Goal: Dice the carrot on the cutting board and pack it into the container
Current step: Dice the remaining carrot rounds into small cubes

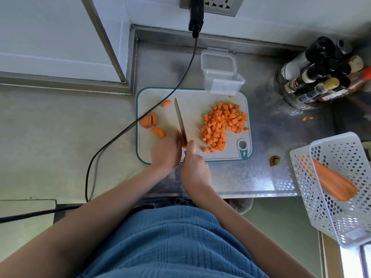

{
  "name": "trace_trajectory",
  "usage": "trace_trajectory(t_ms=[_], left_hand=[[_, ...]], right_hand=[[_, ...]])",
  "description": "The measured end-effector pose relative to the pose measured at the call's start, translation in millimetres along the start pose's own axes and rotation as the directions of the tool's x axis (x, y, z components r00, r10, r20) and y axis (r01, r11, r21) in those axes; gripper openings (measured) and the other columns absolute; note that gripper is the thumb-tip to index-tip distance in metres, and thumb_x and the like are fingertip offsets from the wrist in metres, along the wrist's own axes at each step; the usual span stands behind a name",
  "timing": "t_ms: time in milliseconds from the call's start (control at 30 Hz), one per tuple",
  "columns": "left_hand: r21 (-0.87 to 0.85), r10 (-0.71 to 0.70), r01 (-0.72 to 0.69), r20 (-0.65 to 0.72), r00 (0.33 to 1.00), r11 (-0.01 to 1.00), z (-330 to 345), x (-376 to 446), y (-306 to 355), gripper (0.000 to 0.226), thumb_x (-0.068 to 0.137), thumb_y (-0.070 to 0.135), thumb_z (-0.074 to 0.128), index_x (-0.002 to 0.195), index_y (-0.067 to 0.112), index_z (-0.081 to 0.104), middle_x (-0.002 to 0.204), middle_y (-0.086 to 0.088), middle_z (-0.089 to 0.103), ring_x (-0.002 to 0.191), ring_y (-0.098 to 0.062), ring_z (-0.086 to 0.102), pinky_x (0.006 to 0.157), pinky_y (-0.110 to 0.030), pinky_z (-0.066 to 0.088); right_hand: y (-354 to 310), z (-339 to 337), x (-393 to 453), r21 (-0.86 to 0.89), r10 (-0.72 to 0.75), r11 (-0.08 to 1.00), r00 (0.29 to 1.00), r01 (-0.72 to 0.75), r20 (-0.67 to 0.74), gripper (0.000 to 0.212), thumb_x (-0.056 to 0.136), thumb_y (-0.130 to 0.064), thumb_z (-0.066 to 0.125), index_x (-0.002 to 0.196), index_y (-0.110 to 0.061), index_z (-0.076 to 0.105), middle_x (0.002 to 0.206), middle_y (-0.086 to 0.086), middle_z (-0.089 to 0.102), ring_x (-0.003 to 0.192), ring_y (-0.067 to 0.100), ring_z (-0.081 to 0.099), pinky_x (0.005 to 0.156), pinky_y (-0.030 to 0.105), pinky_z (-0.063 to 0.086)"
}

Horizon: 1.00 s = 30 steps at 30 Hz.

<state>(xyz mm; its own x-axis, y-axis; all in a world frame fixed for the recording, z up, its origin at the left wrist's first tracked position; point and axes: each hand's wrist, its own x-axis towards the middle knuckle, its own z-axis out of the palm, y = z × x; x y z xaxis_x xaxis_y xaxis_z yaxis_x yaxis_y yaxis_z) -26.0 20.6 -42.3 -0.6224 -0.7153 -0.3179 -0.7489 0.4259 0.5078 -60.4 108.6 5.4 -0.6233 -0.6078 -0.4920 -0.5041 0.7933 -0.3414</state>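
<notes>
On the table (230, 177) lies a white cutting board (192, 101) with a teal rim. The right hand (195, 169) is wrapped around the handle of a knife (180, 121), whose blade stands on edge over the board with its tip pointing away from the person. The left hand (166, 151), fingers curled down, holds a carrot piece (183, 141) just beside the blade. A heap of diced carrot (222, 125) covers the right half of the board. Thick carrot slices (149, 121) sit at the board's left edge. An open clear container (221, 81) rests at the board's far edge, its lid (218, 61) hinged back. To the right, a whole carrot (333, 182) lies in a white perforated basket (339, 219), and the cut-off carrot top (275, 161) sits between board and basket.
</notes>
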Motion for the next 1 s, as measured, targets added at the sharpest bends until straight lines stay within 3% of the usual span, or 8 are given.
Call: trace_trajectory(t_ms=[267, 633, 767, 867, 1000], left_hand=[[-0.022, 0.008, -0.007, 0.011, 1.000, 1.000, -2, 0, -1, 0.026, 0.100, 0.028, 0.032, 0.081, 0.019, 0.046, 0.063, 0.004, 0.049, 0.057, -0.020, 0.052, 0.044, -0.026, 0.028], [-0.044, -0.005, 0.005, 0.001, 1.000, 0.999, -2, 1, 0, 0.025, 0.099, 0.024, 0.034, 0.077, 0.020, 0.042, 0.058, 0.008, 0.043, 0.050, -0.014, 0.043, 0.044, -0.027, 0.025], [-0.060, 0.022, -0.022, -0.007, 1.000, 0.998, 1, -1, -3, 0.020, 0.097, 0.022, 0.037, 0.079, 0.017, 0.045, 0.066, 0.002, 0.049, 0.057, -0.020, 0.045, 0.046, -0.030, 0.025], [-0.044, 0.025, -0.026, -0.018, 1.000, 0.999, 3, -1, -5, 0.021, 0.097, 0.019, 0.038, 0.077, 0.016, 0.043, 0.066, 0.000, 0.049, 0.057, -0.021, 0.045, 0.046, -0.031, 0.025], [-0.032, 0.022, -0.022, -0.014, 1.000, 0.999, 4, -1, -5, 0.021, 0.097, 0.021, 0.037, 0.079, 0.016, 0.046, 0.067, 0.001, 0.051, 0.058, -0.020, 0.049, 0.047, -0.031, 0.031]], right_hand=[[0, 1, 1, -0.011, 0.009, 1.000, 1.000, -0.009, 0.006, 0.043, 0.090, 0.006, 0.031, 0.128, -0.013, 0.023, 0.088, 0.017, 0.063, 0.077, 0.033, 0.060, 0.062, 0.040, 0.048], [3, 8, 5, -0.075, 0.000, 0.997, 1.000, 0.002, 0.023, 0.047, 0.091, 0.004, 0.035, 0.131, -0.014, 0.019, 0.091, 0.016, 0.063, 0.081, 0.034, 0.062, 0.062, 0.038, 0.047], [6, 8, 10, -0.006, 0.014, 1.000, 1.000, -0.014, 0.026, 0.060, 0.091, 0.000, 0.037, 0.141, -0.021, 0.009, 0.090, 0.016, 0.064, 0.082, 0.034, 0.062, 0.063, 0.040, 0.047], [6, 5, 10, 0.014, 0.042, 0.999, 0.999, -0.042, 0.034, 0.047, 0.091, 0.001, 0.034, 0.133, -0.014, 0.019, 0.094, 0.018, 0.063, 0.085, 0.036, 0.062, 0.068, 0.044, 0.052], [8, 7, 10, 0.032, 0.029, 0.999, 0.999, -0.029, 0.020, 0.046, 0.091, 0.002, 0.036, 0.131, -0.014, 0.020, 0.094, 0.019, 0.064, 0.084, 0.037, 0.063, 0.069, 0.046, 0.054]])
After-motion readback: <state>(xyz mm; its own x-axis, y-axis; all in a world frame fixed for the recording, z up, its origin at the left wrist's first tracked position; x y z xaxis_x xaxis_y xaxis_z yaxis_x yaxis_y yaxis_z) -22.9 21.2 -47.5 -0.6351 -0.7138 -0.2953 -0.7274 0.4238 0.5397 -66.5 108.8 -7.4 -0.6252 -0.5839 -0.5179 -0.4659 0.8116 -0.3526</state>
